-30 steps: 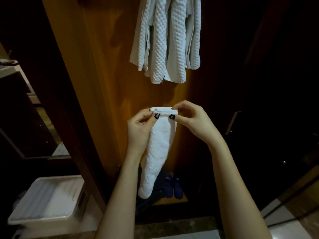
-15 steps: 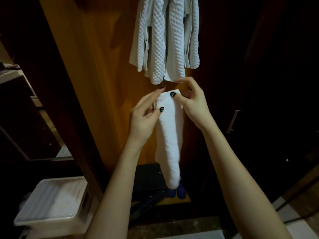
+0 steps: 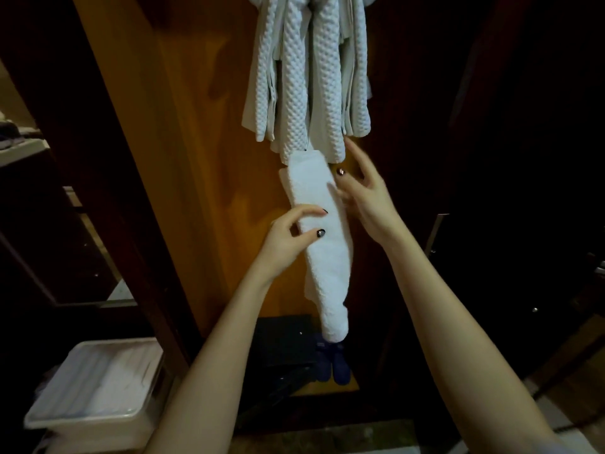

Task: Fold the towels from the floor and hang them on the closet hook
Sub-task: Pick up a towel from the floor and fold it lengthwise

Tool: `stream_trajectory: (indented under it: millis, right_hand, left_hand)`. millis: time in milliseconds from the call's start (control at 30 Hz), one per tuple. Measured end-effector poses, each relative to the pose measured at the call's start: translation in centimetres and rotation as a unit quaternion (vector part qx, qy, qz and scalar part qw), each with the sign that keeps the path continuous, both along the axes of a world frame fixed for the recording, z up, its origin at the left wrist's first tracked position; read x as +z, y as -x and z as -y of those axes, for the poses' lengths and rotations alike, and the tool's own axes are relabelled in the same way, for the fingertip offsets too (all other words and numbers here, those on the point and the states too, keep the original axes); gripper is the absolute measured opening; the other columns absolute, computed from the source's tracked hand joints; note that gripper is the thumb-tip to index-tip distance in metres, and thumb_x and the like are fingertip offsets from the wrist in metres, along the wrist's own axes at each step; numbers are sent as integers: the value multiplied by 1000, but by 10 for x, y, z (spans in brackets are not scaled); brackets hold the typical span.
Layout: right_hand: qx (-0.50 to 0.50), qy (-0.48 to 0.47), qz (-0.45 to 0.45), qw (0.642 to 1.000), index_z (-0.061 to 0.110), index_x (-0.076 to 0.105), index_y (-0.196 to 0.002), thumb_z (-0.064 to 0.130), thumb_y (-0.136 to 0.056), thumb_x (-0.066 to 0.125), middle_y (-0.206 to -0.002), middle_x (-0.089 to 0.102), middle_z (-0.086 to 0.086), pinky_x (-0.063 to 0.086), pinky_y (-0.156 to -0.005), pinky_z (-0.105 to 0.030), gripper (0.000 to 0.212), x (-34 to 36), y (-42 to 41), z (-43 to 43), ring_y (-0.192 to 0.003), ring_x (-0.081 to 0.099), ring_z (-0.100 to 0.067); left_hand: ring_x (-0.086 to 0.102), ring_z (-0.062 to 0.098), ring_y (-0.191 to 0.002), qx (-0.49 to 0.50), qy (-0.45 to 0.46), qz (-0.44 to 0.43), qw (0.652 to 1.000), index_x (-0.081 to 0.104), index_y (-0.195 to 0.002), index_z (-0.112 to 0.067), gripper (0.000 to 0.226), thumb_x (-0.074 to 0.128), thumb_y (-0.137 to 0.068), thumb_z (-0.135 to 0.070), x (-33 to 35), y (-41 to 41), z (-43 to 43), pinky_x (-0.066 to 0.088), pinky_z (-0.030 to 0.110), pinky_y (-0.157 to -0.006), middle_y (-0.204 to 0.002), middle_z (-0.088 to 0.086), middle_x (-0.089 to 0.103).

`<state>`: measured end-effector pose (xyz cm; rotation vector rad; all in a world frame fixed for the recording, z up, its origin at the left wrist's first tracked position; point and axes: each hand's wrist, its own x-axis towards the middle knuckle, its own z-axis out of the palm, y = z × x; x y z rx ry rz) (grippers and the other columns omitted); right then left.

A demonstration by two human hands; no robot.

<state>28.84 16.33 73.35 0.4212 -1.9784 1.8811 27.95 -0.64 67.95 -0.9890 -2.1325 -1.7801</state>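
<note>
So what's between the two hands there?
The folded white towel, in the head view: the left hand touches its left edge and the open right hand is beside its right edge, just below the waffle towels already hanging.
</note>
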Motion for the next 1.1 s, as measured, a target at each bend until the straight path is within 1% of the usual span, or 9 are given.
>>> stream_trajectory:
  millis: [33, 133, 233, 367, 500, 600, 800, 900, 1100]
  right_hand:
    - [11, -32, 4, 999, 40, 37, -142, 10, -97, 55, -112, 64, -13, 41, -67, -27, 57, -10, -5, -2, -76, 54, -18]
    - [40, -103, 23, 994, 49, 31, -141, 15, -96, 60, -133, 46, 36, 50, -86, -19, 64, -35, -16, -5, -108, 61, -2]
    - [-15, -155, 31, 987, 61, 29, -136, 27, -94, 63, -143, 44, 20, 48, -101, -32, 64, -47, -25, -5, -122, 52, -4]
    - [-30, -223, 12, 974, 68, 15, -138, 59, -78, 65, -140, 30, 39, 32, -95, -10, 79, -61, -41, -6, -125, 29, 23]
    - [-79, -256, -2, 963, 64, 7, -143, 33, -83, 69, -151, 27, 29, 39, -105, -34, 92, -80, -48, 1, -138, 31, -2]
    - [-168, -228, -24, 959, 56, 19, -144, 5, -86, 62, -143, 48, 8, 50, -100, -42, 89, -81, -49, -4, -128, 49, -15]
    - [-229, -167, -15, 959, 19, 62, -123, -1, -86, 62, -112, 60, 0, 50, -88, -25, 43, -80, -45, -30, -101, 57, -5]
    - [-227, -155, -30, 961, 20, 61, -99, -1, -91, 55, -97, 57, 2, 44, -74, -16, 22, -79, -48, -36, -91, 56, -4]
    - [-229, -129, -82, 961, 31, 54, -113, 0, -93, 52, -92, 63, 20, 47, -64, -11, 36, -66, -64, -40, -83, 61, 1]
  left_hand:
    - [55, -10, -103, 10, -8, 4, 1000, 63, -102, -35, 35, 69, -84, -5, 2, 4, 1, 38, 6, -85, -108, -27, 62]
    - [51, -9, -111, 33, -18, -4, 999, 60, -109, -30, 34, 67, -86, -7, 11, 15, 7, 39, 8, -88, -117, -20, 58]
    - [49, 3, -120, 59, -21, -8, 998, 53, -119, -25, 36, 65, -89, -9, 20, 22, 5, 43, 14, -93, -126, -9, 53]
    - [47, 17, -123, 109, -45, 11, 993, 47, -126, -26, 43, 63, -90, -11, 29, 24, -1, 50, 26, -91, -131, -4, 47]
    - [41, 10, -123, 139, -65, 11, 988, 43, -135, -20, 50, 64, -90, -14, 40, 25, -6, 46, 7, -84, -135, -1, 43]
    - [39, 13, -125, 153, -71, 5, 986, 40, -138, -15, 54, 64, -90, -11, 43, 28, -7, 42, 1, -82, -140, 5, 40]
    - [51, 33, -117, 162, -60, 87, 981, 29, -145, -25, 62, 62, -92, -22, 28, 49, 1, 49, 13, -53, -142, 13, 38]
    - [44, 28, -126, 158, -71, 117, 978, 28, -145, -29, 63, 62, -92, -24, 18, 54, -5, 53, 17, -59, -147, 8, 30]
    - [39, 25, -131, 123, -133, 171, 968, 34, -142, -32, 58, 63, -92, -25, 2, 51, -20, 54, 40, -87, -151, 5, 28]
